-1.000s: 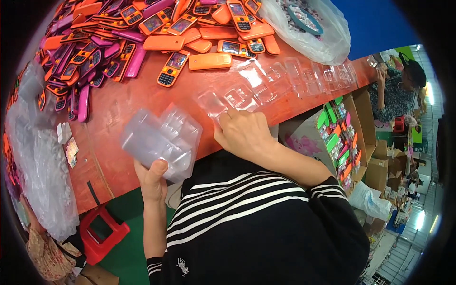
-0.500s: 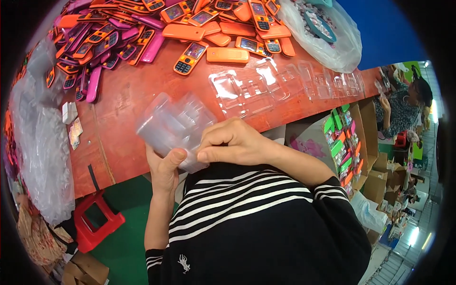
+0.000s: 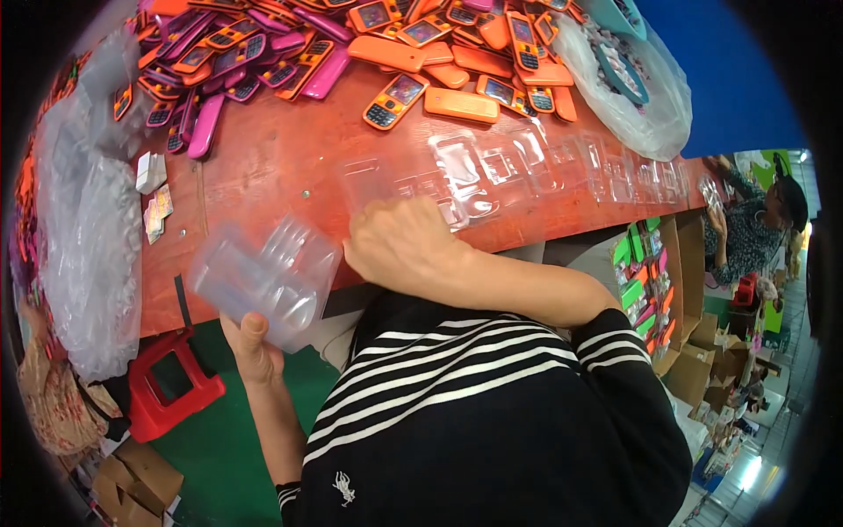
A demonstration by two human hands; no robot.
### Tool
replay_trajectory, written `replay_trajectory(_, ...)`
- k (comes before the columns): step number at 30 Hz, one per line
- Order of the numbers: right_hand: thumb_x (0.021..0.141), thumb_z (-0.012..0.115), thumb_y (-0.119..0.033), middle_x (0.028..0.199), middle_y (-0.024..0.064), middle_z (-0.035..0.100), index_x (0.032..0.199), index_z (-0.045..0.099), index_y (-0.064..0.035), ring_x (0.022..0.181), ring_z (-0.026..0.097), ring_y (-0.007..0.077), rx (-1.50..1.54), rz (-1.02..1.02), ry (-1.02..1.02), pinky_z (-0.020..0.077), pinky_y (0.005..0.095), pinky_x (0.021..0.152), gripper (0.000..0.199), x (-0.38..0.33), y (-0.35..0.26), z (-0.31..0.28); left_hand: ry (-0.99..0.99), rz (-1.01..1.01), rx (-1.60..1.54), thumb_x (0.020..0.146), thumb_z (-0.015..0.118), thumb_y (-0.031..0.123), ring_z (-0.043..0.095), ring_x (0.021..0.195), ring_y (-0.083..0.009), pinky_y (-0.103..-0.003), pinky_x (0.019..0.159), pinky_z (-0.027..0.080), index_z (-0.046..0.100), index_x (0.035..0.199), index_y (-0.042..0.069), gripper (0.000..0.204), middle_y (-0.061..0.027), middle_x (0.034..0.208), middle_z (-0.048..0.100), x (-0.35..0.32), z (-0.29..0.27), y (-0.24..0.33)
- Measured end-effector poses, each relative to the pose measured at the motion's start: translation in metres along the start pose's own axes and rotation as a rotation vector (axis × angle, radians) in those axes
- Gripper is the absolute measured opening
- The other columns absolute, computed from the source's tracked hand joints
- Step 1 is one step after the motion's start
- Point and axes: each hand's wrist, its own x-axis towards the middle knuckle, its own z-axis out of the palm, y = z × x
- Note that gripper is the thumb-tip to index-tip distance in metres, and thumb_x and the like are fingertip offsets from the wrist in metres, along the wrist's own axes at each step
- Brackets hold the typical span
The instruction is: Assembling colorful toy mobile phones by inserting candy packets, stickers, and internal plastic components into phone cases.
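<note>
My left hand [image 3: 253, 344] grips a stack of nested clear plastic blister trays [image 3: 268, 272] at the table's near edge, its thumb on the lower corner. Over the red table, my right hand [image 3: 399, 241] shows its back with the fingers curled under. A single clear blister tray [image 3: 364, 176] sticks out beyond those fingers, pinched in them and partly hidden by the hand. Just past it, more clear trays [image 3: 474, 180] lie in an overlapping row running to the right along the table.
A pile of orange and purple toy phones [image 3: 395, 101] covers the far side of the red table [image 3: 263, 158]. Plastic bags lie at left [image 3: 88, 255] and far right [image 3: 654, 123]. A red stool [image 3: 180, 395] stands below. Rightward are a box of colourful packs [image 3: 641, 290] and another person [image 3: 746, 233].
My hands have drawn apart. The left has carried the stack to the left; the right has taken one tray from it and moved toward the row. The view has shifted slightly.
</note>
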Motion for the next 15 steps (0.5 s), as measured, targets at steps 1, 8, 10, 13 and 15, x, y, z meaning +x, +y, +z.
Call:
replay_trajectory(1, 0.077, 0.059, -0.028, 0.055, 0.0102, 0.055, 0.059, 0.057, -0.004, 0.046, 0.056, 0.0261, 0.012, 0.036, -0.021, 0.0428, 0.0366, 0.04, 0.03, 0.005, -0.001, 0.001, -0.002, -0.007, -0.01, 0.058, 0.082, 0.042, 0.05, 0.109, -0.0233, -0.036, 0.092, 0.042, 0.033, 0.13, -0.001, 0.097, -0.0113, 0.119, 0.048, -0.002, -0.002, 0.001)
replay_trajectory(8, 0.067, 0.075, -0.039, 0.067, 0.0077, 0.055, 0.079, 0.059, -0.0054, 0.059, 0.058, 0.0254, 0.716, -0.17, 0.058, 0.045, 0.0344, 0.051, 0.039, 0.012, -0.019, -0.025, -0.02, 0.069, 0.062, 0.061, 0.082, 0.044, 0.057, 0.1, -0.0228, -0.035, 0.087, 0.047, 0.037, 0.126, -0.003, 0.092, -0.0098, 0.11, 0.055, -0.011, 0.002, 0.0)
replay_trajectory(10, 0.071, 0.074, -0.035, 0.067, 0.0077, 0.055, 0.079, 0.06, -0.0035, 0.059, 0.058, 0.022, 0.847, -0.177, -0.066, 0.0452, 0.0325, 0.052, 0.035, 0.013, -0.03, -0.024, -0.058, 0.012, 0.05, 0.06, 0.082, 0.045, 0.057, 0.097, -0.0218, -0.034, 0.085, 0.047, 0.039, 0.124, -0.003, 0.091, -0.0093, 0.108, 0.055, -0.01, 0.004, 0.0)
replay_trajectory(13, 0.079, 0.069, -0.018, 0.069, 0.0066, 0.058, 0.079, 0.063, -0.0006, 0.062, 0.058, 0.0155, 1.124, -0.135, -0.317, 0.0439, 0.0279, 0.053, 0.018, 0.014, -0.034, -0.017, -0.038, 0.047, 0.042, 0.061, 0.082, 0.044, 0.055, 0.1, -0.0207, -0.033, 0.087, 0.045, 0.038, 0.125, -0.003, 0.091, -0.0099, 0.111, 0.053, -0.013, 0.016, 0.006)
replay_trajectory(15, 0.08, 0.068, -0.016, 0.069, 0.0061, 0.059, 0.082, 0.065, -0.0002, 0.061, 0.057, 0.0144, 1.302, -0.134, -0.317, 0.0442, 0.0272, 0.054, 0.017, 0.013, -0.033, -0.007, -0.049, 0.056, 0.049, 0.06, 0.081, 0.043, 0.052, 0.105, -0.0205, -0.033, 0.09, 0.042, 0.036, 0.126, -0.003, 0.092, -0.0101, 0.115, 0.051, -0.013, 0.016, 0.012)
